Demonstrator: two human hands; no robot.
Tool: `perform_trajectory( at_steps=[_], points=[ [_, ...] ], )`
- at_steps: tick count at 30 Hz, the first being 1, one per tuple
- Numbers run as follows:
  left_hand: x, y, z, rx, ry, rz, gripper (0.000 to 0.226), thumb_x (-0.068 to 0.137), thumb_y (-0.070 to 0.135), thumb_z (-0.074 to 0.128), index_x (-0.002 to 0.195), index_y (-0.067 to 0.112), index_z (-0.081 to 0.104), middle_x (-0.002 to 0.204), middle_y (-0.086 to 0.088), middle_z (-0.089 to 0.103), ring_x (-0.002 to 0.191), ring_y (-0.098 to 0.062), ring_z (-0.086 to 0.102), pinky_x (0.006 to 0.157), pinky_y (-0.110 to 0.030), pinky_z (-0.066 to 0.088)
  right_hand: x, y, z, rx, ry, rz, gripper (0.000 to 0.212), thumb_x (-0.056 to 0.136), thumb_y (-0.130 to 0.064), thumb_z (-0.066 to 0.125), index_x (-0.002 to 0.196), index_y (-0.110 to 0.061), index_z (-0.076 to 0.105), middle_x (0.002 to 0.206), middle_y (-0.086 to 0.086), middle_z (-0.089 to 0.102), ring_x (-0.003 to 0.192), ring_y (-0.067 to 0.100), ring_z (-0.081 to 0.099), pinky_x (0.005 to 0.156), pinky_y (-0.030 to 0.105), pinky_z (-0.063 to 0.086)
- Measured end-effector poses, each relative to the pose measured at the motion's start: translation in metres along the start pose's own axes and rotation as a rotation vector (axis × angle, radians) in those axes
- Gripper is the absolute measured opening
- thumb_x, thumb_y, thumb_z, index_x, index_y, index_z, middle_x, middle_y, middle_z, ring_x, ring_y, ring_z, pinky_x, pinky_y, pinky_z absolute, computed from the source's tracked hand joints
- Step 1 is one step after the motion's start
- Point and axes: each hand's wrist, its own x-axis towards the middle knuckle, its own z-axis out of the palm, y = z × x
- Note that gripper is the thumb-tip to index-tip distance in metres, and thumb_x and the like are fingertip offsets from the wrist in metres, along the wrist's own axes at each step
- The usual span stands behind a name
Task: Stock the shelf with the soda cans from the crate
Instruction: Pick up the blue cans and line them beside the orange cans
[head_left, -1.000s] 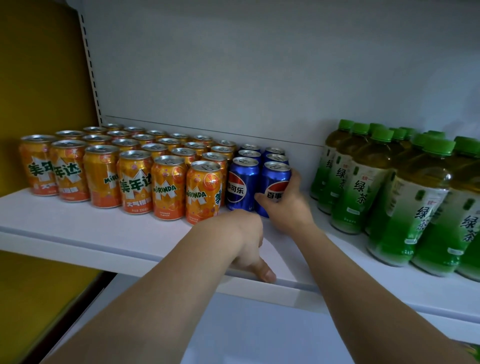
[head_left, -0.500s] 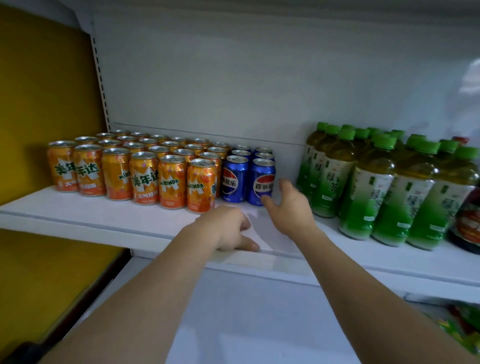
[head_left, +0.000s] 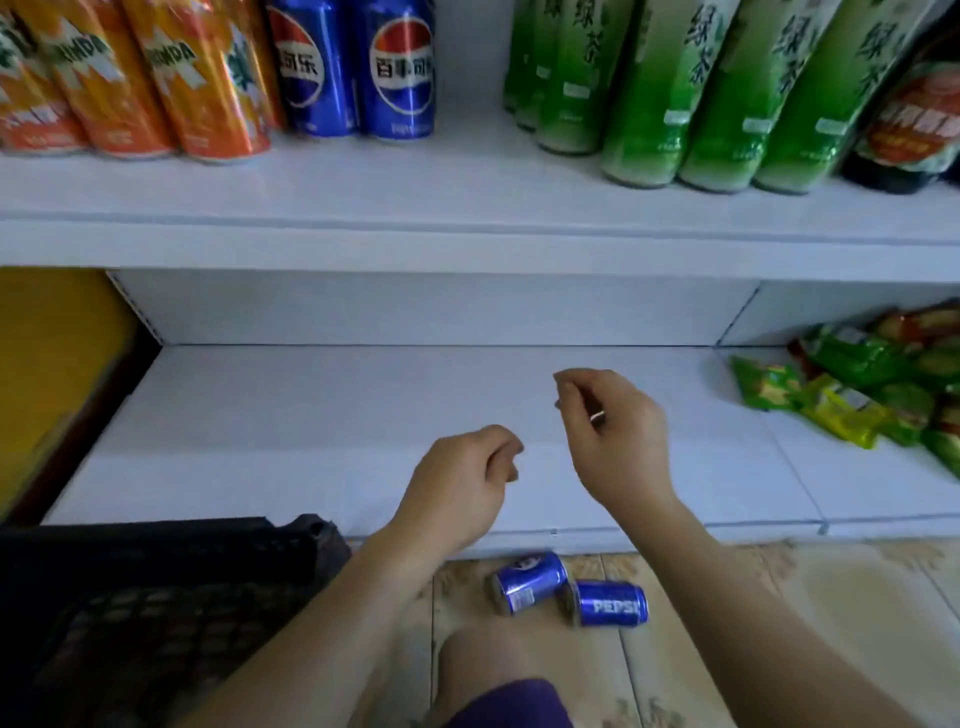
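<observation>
Below your wrists, two blue aluminium Pepsi cans (head_left: 569, 594) lie sideways on floor, beside black plastic crate (head_left: 156, 582). Your left hand (head_left: 457, 488) and right hand (head_left: 618, 441) hang loosely curled, holding nothing, likely poised to reach down.

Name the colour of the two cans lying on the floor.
Blue cans, white lettering; the head view shows them.
</observation>
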Motion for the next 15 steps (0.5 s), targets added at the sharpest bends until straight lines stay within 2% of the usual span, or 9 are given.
perform_trajectory(
  at_steps=[4, 8, 10, 12, 15],
  points=[
    [-0.006, -0.067, 0.064, 0.013, -0.206, -0.268, 0.026, 0.102, 0.024, 0.044, 0.107, 0.02, 0.069, 0.096, 0.006, 0.072, 0.088, -0.016, 0.065, 0.083, -0.032, 0.053, -0.059, 0.079, 0.028, -0.147, -0.174, 0.189, 0.018, 0.094, -0.012, 0.061, 0.107, -0.015, 0.074, 0.093, -0.002, 0.072, 0.082, 0.016, 0.065, 0.077, 0.035, 0.054],
    [-0.011, -0.126, 0.128, 0.073, -0.359, -0.435, 0.029, 0.101, 0.026, 0.04, 0.089, 0.015, 0.064, 0.102, -0.006, 0.069, 0.092, -0.024, 0.062, 0.073, -0.03, 0.044, -0.104, 0.14, 0.058, -0.404, -0.534, 0.421, 0.032, 0.099, -0.031, 0.053, 0.124, -0.016, 0.066, 0.124, 0.001, 0.065, 0.12, 0.022, 0.054, 0.095, 0.03, 0.043],
    [-0.015, -0.154, 0.162, 0.047, -0.41, -0.482, 0.031, 0.094, 0.028, 0.04, 0.094, 0.013, 0.067, 0.099, -0.008, 0.071, 0.091, -0.027, 0.065, 0.071, -0.028, 0.046, -0.124, 0.166, 0.075, -0.554, -0.738, 0.474, 0.044, 0.099, -0.044, 0.05, 0.129, -0.014, 0.061, 0.132, 0.005, 0.06, 0.124, 0.024, 0.05, 0.1, 0.031, 0.039],
    [-0.02, -0.181, 0.192, 0.029, -0.45, -0.499, 0.034, 0.087, 0.034, 0.043, 0.105, 0.021, 0.068, 0.099, 0.0, 0.074, 0.091, -0.022, 0.069, 0.077, -0.031, 0.054, -0.14, 0.19, 0.093, -0.678, -0.871, 0.469, 0.054, 0.096, -0.055, 0.048, 0.13, -0.015, 0.057, 0.135, 0.007, 0.055, 0.127, 0.026, 0.046, 0.105, 0.035, 0.037],
    [-0.024, -0.199, 0.216, -0.073, -0.408, -0.542, 0.027, 0.089, 0.03, 0.05, 0.114, 0.03, 0.063, 0.105, 0.0, 0.073, 0.092, -0.019, 0.068, 0.079, -0.03, 0.055, -0.157, 0.218, 0.112, -0.71, -0.89, 0.455, 0.063, 0.091, -0.062, 0.049, 0.134, -0.017, 0.05, 0.135, 0.005, 0.055, 0.129, 0.026, 0.044, 0.111, 0.038, 0.035]
  ],
)
